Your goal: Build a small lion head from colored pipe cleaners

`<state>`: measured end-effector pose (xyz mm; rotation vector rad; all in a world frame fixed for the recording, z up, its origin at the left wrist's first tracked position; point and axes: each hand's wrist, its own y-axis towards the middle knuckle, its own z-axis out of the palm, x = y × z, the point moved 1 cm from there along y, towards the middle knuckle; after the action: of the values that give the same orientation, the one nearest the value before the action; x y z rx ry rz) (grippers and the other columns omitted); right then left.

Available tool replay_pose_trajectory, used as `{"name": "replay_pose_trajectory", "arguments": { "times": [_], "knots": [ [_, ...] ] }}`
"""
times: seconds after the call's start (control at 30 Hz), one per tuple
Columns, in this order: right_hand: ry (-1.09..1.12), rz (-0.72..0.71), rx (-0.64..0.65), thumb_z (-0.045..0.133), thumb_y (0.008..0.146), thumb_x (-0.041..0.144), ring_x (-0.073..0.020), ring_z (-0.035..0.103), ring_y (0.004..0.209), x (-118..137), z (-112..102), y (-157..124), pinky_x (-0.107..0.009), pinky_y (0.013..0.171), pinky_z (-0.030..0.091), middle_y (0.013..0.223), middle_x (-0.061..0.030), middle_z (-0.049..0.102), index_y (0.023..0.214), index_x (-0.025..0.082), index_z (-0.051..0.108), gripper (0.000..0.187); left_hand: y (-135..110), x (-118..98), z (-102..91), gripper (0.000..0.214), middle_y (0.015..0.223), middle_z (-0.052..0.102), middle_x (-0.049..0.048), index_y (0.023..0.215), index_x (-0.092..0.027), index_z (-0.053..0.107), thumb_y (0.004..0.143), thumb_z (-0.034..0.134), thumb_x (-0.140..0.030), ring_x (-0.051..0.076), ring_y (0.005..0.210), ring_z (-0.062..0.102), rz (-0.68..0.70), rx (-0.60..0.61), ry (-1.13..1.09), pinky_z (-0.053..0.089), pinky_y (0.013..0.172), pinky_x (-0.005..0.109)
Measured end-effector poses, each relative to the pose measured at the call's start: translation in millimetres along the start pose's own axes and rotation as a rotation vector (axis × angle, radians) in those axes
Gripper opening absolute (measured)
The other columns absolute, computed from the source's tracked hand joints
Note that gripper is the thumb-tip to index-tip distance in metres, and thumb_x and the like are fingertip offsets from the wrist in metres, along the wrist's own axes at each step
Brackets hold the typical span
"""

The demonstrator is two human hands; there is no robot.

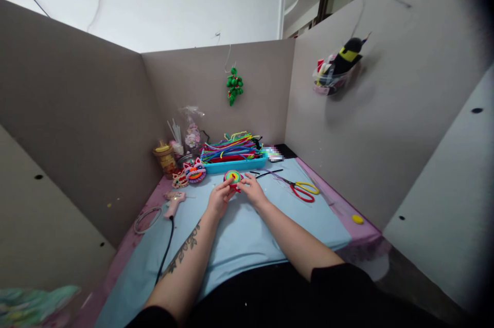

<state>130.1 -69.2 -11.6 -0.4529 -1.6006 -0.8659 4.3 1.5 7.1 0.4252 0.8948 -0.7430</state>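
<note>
Near the middle of the table, a small round craft piece [233, 176] with pink, green and yellow rings and a red centre is held up between my hands. My left hand [221, 197] grips it from the lower left, fingers closed on its edge. At its right side, my right hand [251, 188] has its fingers bent in close to the rim. Whether those right fingertips pinch a bit of red at the piece's lower edge is too small to make out. Just behind lies a blue tray [235, 166] heaped with coloured pipe cleaners [231, 149].
Scissors [303, 192] with red and yellow handles lie to the right, beside dark pipe cleaner pieces [270, 172]. Left are a pink glue gun [175, 204] with its cord, and purple and red-white craft faces [194, 170]. Grey panels [216, 76] enclose the table; a yellow disc [357, 219] sits right.
</note>
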Motion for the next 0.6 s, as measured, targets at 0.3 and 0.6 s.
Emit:
{"name": "replay_pose_trajectory", "arguments": {
  "times": [0.3,0.6],
  "knots": [
    [0.335,0.035,0.228,0.063,0.065,0.035,-0.0233,0.06,0.087,9,7,-1,-0.04,0.083,0.044,0.088,-0.0077,0.067,0.071,0.017,0.066,0.02,4,4,-2.5,0.042,0.09,0.071,0.012,0.098,-0.011,0.068,0.057,0.074,-0.017,0.024,0.091,0.065,0.001,0.029,0.006,0.044,0.092,0.04],
    [-0.115,-0.297,0.006,0.057,0.065,0.021,-0.0196,0.056,0.092,12,2,-11,-0.032,0.079,0.045,0.098,-0.0049,0.06,0.095,0.021,0.062,0.03,6,2,-2.7,0.041,0.094,0.071,0.009,0.096,-0.014,0.07,0.056,0.074,-0.016,0.022,0.093,0.064,0.089,-0.063,-0.009,0.044,0.093,0.036]
  ]
}}
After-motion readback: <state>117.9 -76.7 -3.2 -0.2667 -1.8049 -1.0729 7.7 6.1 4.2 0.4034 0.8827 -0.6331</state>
